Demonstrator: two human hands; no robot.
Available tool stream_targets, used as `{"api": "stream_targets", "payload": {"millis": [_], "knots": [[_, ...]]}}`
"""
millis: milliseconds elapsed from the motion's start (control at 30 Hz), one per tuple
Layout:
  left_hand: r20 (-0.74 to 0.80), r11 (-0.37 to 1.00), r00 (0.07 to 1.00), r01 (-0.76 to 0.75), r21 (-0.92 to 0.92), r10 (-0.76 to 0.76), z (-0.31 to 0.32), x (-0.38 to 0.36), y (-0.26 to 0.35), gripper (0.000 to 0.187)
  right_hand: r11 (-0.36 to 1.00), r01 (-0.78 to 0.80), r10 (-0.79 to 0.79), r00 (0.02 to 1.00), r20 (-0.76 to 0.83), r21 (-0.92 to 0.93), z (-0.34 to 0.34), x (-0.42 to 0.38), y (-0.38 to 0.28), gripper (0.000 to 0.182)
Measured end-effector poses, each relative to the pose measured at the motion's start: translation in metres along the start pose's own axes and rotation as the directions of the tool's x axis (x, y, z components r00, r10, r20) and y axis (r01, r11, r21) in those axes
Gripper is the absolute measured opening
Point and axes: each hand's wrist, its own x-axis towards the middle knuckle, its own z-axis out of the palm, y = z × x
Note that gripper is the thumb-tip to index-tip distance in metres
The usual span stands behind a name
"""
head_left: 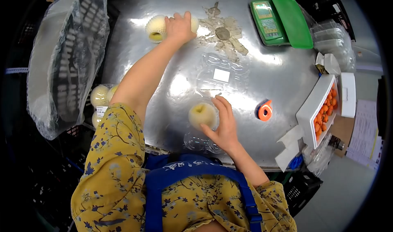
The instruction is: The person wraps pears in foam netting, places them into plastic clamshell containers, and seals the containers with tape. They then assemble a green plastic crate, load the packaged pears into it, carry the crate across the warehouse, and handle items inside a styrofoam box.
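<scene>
At the far side of the metal table, my left hand (179, 27) closes over a pale yellow round fruit (194, 25) in a white foam net. A second netted fruit (155, 28) lies against the hand's left side. Close to my body, another pale yellow fruit (202, 114), like an apple or pear with a hollow at its top, sits at a clear plastic clamshell (196, 141). My right hand (225, 127) is beside that fruit, fingers apart and thumb near its lower edge. An open clear plastic tray (208, 74) with a white label lies between the hands.
A green scale (266, 21) stands at the back right. Torn residue (223, 33) sticks to the tabletop. An orange tape roll (265, 111) lies right of my hand. A white foam box (307, 113) holds small orange fruits. Packed fruit (99, 96) and a plastic-lined crate (77, 48) are left.
</scene>
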Motion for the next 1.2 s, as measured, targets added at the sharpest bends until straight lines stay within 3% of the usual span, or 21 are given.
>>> {"api": "stream_targets", "payload": {"millis": [67,100,167,200,300,367,400,500,533,600,667,767,833,933,1000,1033,1133,1200], "knots": [[-0.051,0.981,0.980,-0.193,-0.014,0.192,0.009,-0.006,-0.002,0.071,0.996,0.006,-0.005,1.000,-0.016,0.085,0.001,0.006,0.008,0.069],[-0.079,0.958,0.955,-0.287,-0.017,0.285,0.012,-0.012,-0.004,0.071,0.978,-0.073,0.077,0.997,-0.014,0.193,-0.001,0.010,0.011,0.067],[-0.247,0.925,0.925,-0.337,-0.175,0.290,0.014,-0.029,-0.005,0.075,0.887,-0.223,0.240,0.971,0.009,0.404,-0.006,0.017,0.017,0.065],[-0.326,0.896,0.903,-0.367,-0.250,0.279,0.014,-0.042,-0.003,0.078,0.841,-0.207,0.244,0.970,-0.010,0.500,-0.005,0.020,0.026,0.065],[-0.467,0.748,0.831,-0.510,-0.426,0.301,-0.009,-0.104,0.013,0.082,0.367,-0.300,0.419,0.898,0.132,0.881,-0.014,0.038,0.014,0.069],[-0.561,0.602,0.745,-0.645,-0.470,0.361,-0.015,-0.148,0.020,0.084,0.043,-0.315,0.389,0.880,0.275,0.948,-0.017,0.047,0.002,0.071],[-0.594,0.574,0.682,-0.712,-0.404,0.428,-0.014,-0.167,0.021,0.086,-0.124,-0.314,0.355,0.872,0.338,0.941,-0.016,0.048,-0.001,0.073],[-0.649,0.469,0.616,-0.779,-0.417,0.447,-0.018,-0.211,0.026,0.088,-0.067,-0.281,0.290,0.913,0.288,0.957,-0.009,0.040,-0.002,0.073],[-0.477,0.345,0.814,-0.575,-0.742,0.331,-0.022,-0.226,0.025,0.088,0.024,-0.256,0.277,0.931,0.240,0.966,-0.013,0.034,-0.008,0.074],[-0.288,0.245,0.942,-0.324,-0.914,0.172,-0.030,-0.244,0.028,0.090,0.056,-0.229,0.251,0.945,0.208,0.972,-0.012,0.022,-0.008,0.072],[-0.022,0.119,0.994,-0.034,-0.992,0.106,-0.029,-0.259,0.025,0.084,0.125,-0.207,0.232,0.957,0.174,0.970,-0.012,0.012,-0.011,0.070],[0.168,-0.113,0.971,0.189,-0.975,0.169,-0.045,-0.279,0.035,0.076,0.245,-0.190,0.213,0.967,0.138,0.951,-0.013,0.002,-0.018,0.065],[0.179,-0.155,0.974,0.200,-0.968,0.141,-0.047,-0.287,0.037,0.072,0.272,-0.194,0.205,0.969,0.141,0.943,-0.010,-0.004,-0.018,0.061],[0.212,-0.198,0.972,0.228,-0.953,0.099,-0.049,-0.296,0.037,0.068,0.452,-0.111,0.138,0.989,0.053,0.885,-0.006,-0.011,-0.017,0.054],[0.285,-0.273,0.957,0.289,-0.918,0.055,-0.051,-0.302,0.036,0.066,0.829,0.069,0.003,0.992,-0.128,0.555,-0.008,-0.016,-0.021,0.045],[0.269,-0.310,0.962,0.268,-0.912,0.041,-0.049,-0.305,0.035,0.065,0.934,0.153,-0.095,0.978,-0.188,0.323,-0.010,-0.019,-0.025,0.041],[0.243,-0.400,0.969,0.236,-0.886,0.035,-0.032,-0.313,0.028,0.065,0.984,-0.004,0.022,0.995,-0.099,0.180,-0.031,-0.030,-0.038,0.030],[0.256,-0.436,0.964,0.263,-0.861,0.076,-0.019,-0.319,0.021,0.068,0.867,-0.090,0.146,0.986,-0.078,0.489,-0.028,-0.034,-0.031,0.026]]}}
